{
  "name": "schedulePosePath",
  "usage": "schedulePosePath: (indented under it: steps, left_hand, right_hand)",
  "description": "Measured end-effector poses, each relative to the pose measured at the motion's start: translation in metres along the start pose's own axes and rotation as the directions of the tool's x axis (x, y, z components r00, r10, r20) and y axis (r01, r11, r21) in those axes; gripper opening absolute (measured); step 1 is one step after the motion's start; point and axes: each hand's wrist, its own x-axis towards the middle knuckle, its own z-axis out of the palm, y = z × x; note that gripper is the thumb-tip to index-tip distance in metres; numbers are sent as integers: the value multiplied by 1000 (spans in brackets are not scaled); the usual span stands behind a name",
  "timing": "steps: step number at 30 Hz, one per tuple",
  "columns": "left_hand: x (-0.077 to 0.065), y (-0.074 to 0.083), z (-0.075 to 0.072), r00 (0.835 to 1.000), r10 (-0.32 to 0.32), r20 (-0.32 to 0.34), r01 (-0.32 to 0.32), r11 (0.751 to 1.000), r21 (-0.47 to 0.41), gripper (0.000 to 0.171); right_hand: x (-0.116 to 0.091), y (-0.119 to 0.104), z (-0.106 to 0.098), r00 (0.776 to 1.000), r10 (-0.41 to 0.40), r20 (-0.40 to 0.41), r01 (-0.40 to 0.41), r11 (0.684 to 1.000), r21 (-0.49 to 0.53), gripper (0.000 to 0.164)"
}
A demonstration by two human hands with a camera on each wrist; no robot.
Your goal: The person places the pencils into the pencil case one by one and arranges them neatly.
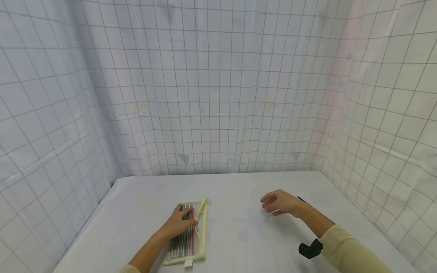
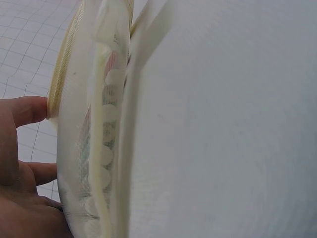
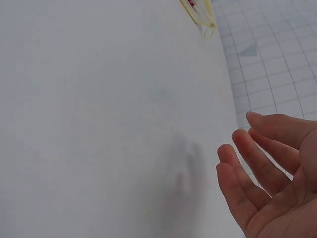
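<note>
A clear zip pouch (image 1: 201, 242) with pale yellow edging lies on the table left of the middle, a row of pens (image 1: 186, 242) inside it. My left hand (image 1: 178, 224) rests on top of it with fingers and thumb spread. Seen edge-on in the left wrist view, the pouch (image 2: 74, 148) shows round pen ends, with fingertips right at its upper face. To the right, my right hand (image 1: 281, 202) is held over the table with loosely bent fingers and nothing in them. In the right wrist view that hand (image 3: 272, 173) has its palm and fingers in sight.
A thin dark stick (image 1: 301, 198) lies on the table behind my right forearm, which hides part of it. The white table (image 1: 235, 193) is enclosed by grid-patterned curtains (image 1: 218, 94) at the back and both sides. A black wrist camera (image 1: 310, 248) sits by my right sleeve.
</note>
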Motion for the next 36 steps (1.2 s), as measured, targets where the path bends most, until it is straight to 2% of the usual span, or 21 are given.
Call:
schedulePosePath:
  steps: [11, 18, 22, 29, 36]
  left_hand:
    - [-1, 0, 0, 1000, -13, 4, 13, 1000, -28, 77]
    - [1, 0, 0, 1000, 9, -6, -9, 1000, 18, 77]
    - [0, 0, 0, 1000, 4, -4, -4, 1000, 10, 77]
    - [0, -1, 0, 1000, 21, -1, -21, 1000, 9, 77]
    - [0, -2, 1, 1000, 8, 2, -8, 1000, -4, 78]
  right_hand:
    - [-12, 17, -38, 996, 0, -89, -3, 1000, -28, 43]
    - [-19, 29, -58, 992, -3, -124, -3, 999, -42, 43]
    - [-22, 34, -67, 989, 1, -146, -9, 999, -52, 44]
    - [-30, 46, -86, 979, -4, -204, -14, 996, -87, 44]
    - [-43, 65, -106, 967, -10, -255, -29, 988, -150, 44]
